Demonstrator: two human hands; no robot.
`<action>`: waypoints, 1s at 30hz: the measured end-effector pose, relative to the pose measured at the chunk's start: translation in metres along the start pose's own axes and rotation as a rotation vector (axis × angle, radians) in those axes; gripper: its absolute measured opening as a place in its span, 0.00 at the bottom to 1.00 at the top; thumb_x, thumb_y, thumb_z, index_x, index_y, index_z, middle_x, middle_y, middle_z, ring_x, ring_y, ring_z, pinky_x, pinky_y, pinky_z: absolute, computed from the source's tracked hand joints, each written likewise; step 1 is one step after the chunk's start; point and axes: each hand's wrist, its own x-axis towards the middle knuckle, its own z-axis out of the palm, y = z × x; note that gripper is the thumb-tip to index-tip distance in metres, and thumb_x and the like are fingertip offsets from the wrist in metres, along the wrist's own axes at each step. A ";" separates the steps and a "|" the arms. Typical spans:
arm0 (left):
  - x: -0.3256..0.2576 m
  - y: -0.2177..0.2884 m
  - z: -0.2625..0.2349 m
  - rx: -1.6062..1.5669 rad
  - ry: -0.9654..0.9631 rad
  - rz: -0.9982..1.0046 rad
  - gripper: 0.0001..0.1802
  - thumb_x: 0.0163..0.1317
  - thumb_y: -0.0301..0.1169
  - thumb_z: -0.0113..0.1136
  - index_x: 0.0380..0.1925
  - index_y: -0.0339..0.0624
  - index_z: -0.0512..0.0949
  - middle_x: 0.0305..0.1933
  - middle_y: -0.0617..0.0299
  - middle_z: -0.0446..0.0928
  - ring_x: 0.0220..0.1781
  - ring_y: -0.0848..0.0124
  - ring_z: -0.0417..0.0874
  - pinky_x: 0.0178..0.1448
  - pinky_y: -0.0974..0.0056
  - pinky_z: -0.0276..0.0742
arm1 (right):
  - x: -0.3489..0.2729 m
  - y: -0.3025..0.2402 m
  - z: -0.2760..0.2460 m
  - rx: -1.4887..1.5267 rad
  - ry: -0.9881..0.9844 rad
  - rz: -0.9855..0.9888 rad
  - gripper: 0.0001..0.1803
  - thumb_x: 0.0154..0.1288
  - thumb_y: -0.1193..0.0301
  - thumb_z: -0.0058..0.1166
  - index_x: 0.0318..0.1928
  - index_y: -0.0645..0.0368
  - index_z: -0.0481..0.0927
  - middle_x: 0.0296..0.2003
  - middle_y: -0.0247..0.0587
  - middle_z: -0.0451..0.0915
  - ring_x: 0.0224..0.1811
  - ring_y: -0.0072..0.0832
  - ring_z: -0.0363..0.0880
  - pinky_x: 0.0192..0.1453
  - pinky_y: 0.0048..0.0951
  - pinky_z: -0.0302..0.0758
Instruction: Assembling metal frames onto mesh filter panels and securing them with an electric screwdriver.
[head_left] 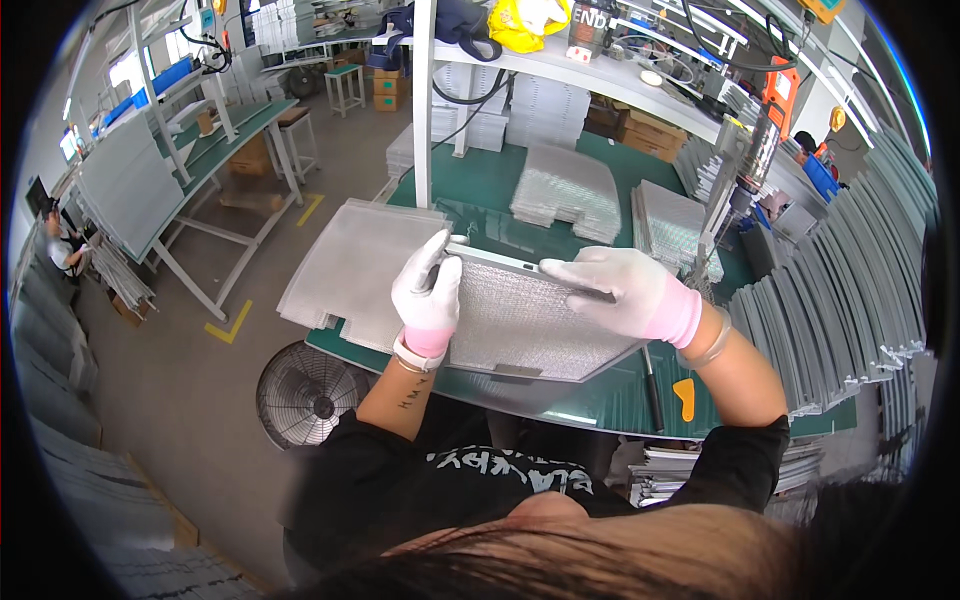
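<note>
Workshop, head view: green table point(606, 392) in front of the person. Landmark: mesh panel point(540, 325), tilted over the table's near side. Left hand point(430, 290): half-curled at panel's far left corner; grip cannot be told. Right hand point(625, 290): closed on its far right edge. Left of panel: stacked sheets point(350, 260). Right: yellow scraper point(684, 398). Progress, as judged: panel edging in place, seating unclear; sheets unedged.
</note>
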 end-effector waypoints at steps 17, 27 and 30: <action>0.101 0.073 0.101 0.252 -0.962 0.797 0.14 0.60 0.27 0.58 0.47 0.42 0.77 0.38 0.55 0.81 0.39 0.58 0.83 0.42 0.60 0.79 | -0.281 0.035 0.216 -0.348 -0.007 1.514 0.27 0.65 0.68 0.52 0.64 0.60 0.67 0.48 0.57 0.74 0.47 0.51 0.79 0.53 0.46 0.77; -0.019 0.041 0.180 0.612 -1.380 0.884 0.20 0.56 0.42 0.62 0.47 0.48 0.73 0.23 0.64 0.74 0.27 0.66 0.78 0.32 0.61 0.72 | -0.276 -0.048 0.123 0.442 1.049 1.159 0.34 0.66 0.82 0.42 0.73 0.64 0.53 0.42 0.39 0.77 0.27 0.19 0.71 0.36 0.22 0.74; -0.032 0.021 0.178 0.520 -0.962 0.757 0.28 0.44 0.52 0.70 0.39 0.45 0.77 0.22 0.65 0.72 0.26 0.65 0.75 0.33 0.58 0.67 | -0.285 -0.076 0.050 -0.039 0.876 0.922 0.36 0.66 0.81 0.43 0.74 0.63 0.51 0.39 0.40 0.77 0.33 0.20 0.73 0.40 0.23 0.75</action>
